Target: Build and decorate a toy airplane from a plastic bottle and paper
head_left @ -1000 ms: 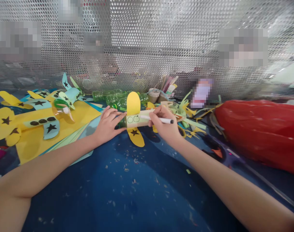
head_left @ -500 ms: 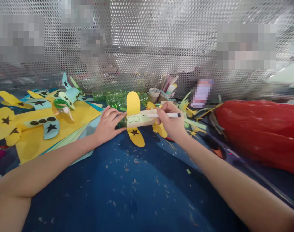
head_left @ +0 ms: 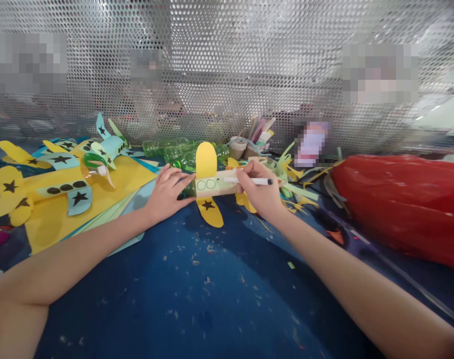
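In front of me lies a toy plane (head_left: 225,188) made of a green bottle wrapped in pale paper. It has an upper yellow wing (head_left: 206,159) and a lower yellow wing (head_left: 210,213) with a black star. Two round outlines are drawn side by side on the pale band. My left hand (head_left: 165,197) steadies the plane's left end between thumb and fingers. A white marker (head_left: 254,181) with a black end is pinched in my right hand (head_left: 264,197). Its tip is on or just over the paper, right of the second circle; contact is hard to tell.
Finished-looking paper planes (head_left: 62,187) lie on yellow card (head_left: 47,232) at left. Green bottles (head_left: 167,148) and cups of sticks (head_left: 237,147) stand along the mesh wall (head_left: 227,60). Paper scraps (head_left: 303,192) and a red bulky thing (head_left: 398,204) lie right. Bits litter the blue table (head_left: 197,299).
My right hand and the marker have shifted slightly left, the tip coming closer to the second circle. My left hand and the plane stay in place.
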The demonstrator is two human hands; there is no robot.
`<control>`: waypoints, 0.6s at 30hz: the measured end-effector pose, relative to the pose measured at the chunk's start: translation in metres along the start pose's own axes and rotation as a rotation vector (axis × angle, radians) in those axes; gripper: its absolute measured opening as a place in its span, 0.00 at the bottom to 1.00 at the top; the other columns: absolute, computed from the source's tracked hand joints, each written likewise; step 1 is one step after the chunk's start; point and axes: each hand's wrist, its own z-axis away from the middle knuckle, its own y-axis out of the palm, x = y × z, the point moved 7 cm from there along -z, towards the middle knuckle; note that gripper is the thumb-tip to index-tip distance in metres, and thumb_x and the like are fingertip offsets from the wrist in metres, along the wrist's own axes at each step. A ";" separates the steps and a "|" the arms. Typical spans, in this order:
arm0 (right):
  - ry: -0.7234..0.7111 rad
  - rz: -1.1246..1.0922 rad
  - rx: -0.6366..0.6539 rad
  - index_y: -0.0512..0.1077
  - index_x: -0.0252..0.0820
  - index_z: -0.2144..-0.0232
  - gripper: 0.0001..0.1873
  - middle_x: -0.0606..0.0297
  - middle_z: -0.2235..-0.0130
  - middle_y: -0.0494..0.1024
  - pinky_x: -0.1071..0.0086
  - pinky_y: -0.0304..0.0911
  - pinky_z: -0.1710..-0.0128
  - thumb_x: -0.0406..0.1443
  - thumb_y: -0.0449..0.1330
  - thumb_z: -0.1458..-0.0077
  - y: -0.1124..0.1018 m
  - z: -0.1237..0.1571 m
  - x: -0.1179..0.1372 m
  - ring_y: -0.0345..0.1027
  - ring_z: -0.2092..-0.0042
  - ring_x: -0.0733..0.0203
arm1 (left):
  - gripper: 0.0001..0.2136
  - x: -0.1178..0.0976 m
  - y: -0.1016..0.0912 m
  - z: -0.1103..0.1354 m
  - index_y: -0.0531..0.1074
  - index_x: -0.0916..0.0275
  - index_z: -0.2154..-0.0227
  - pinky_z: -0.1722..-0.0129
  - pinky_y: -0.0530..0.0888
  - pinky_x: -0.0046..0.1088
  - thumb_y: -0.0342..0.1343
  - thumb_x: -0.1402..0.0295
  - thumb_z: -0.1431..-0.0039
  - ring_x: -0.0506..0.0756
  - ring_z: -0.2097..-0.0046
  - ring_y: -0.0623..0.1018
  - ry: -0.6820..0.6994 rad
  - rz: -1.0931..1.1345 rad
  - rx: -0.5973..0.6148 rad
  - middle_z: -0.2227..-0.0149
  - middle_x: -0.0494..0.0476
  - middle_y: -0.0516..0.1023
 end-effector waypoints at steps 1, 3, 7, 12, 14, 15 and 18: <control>0.003 -0.002 0.007 0.57 0.45 0.79 0.14 0.75 0.86 0.65 0.71 0.55 0.78 0.36 0.58 0.47 0.001 0.000 0.000 0.58 0.82 0.68 | 0.26 0.000 0.000 0.000 0.68 0.62 0.45 0.37 0.56 0.51 0.58 0.53 0.42 0.62 0.46 0.68 -0.002 0.001 0.003 0.53 0.60 0.76; 0.006 0.001 0.018 0.57 0.45 0.79 0.14 0.75 0.86 0.66 0.71 0.55 0.78 0.36 0.58 0.47 0.001 0.001 -0.001 0.58 0.82 0.68 | 0.26 0.000 0.000 0.000 0.68 0.62 0.45 0.37 0.56 0.51 0.58 0.53 0.42 0.62 0.46 0.68 -0.004 0.002 0.003 0.53 0.60 0.76; 0.009 0.022 0.038 0.58 0.45 0.80 0.13 0.75 0.86 0.66 0.71 0.54 0.78 0.36 0.57 0.48 0.002 0.003 0.000 0.57 0.83 0.69 | 0.26 0.000 -0.001 0.000 0.68 0.61 0.45 0.37 0.56 0.51 0.58 0.53 0.42 0.62 0.46 0.68 -0.011 0.007 -0.004 0.53 0.59 0.76; 0.053 0.071 0.051 0.58 0.45 0.82 0.12 0.75 0.87 0.65 0.72 0.52 0.80 0.34 0.57 0.52 0.002 0.002 0.001 0.55 0.84 0.69 | 0.26 0.001 0.000 0.000 0.68 0.62 0.45 0.37 0.56 0.52 0.58 0.52 0.42 0.62 0.46 0.68 -0.012 0.009 0.000 0.53 0.59 0.76; 0.063 0.098 0.043 0.58 0.45 0.82 0.12 0.74 0.87 0.64 0.71 0.51 0.80 0.33 0.56 0.53 0.000 0.001 0.001 0.55 0.84 0.69 | 0.26 0.000 0.000 0.000 0.68 0.62 0.45 0.38 0.56 0.52 0.58 0.52 0.42 0.63 0.46 0.68 -0.008 0.002 0.002 0.53 0.60 0.76; 0.065 0.111 0.033 0.58 0.45 0.82 0.11 0.74 0.87 0.63 0.71 0.51 0.80 0.33 0.56 0.53 -0.002 0.000 0.000 0.55 0.84 0.68 | 0.26 0.000 0.000 0.000 0.68 0.62 0.45 0.38 0.57 0.52 0.58 0.52 0.42 0.63 0.46 0.68 -0.005 0.000 0.002 0.53 0.60 0.76; 0.065 0.145 -0.001 0.57 0.45 0.83 0.12 0.74 0.88 0.63 0.71 0.52 0.80 0.32 0.56 0.54 -0.007 -0.001 0.000 0.55 0.84 0.68 | 0.26 0.000 0.000 0.000 0.68 0.62 0.45 0.38 0.57 0.52 0.58 0.53 0.42 0.62 0.46 0.69 0.003 -0.001 0.001 0.53 0.60 0.76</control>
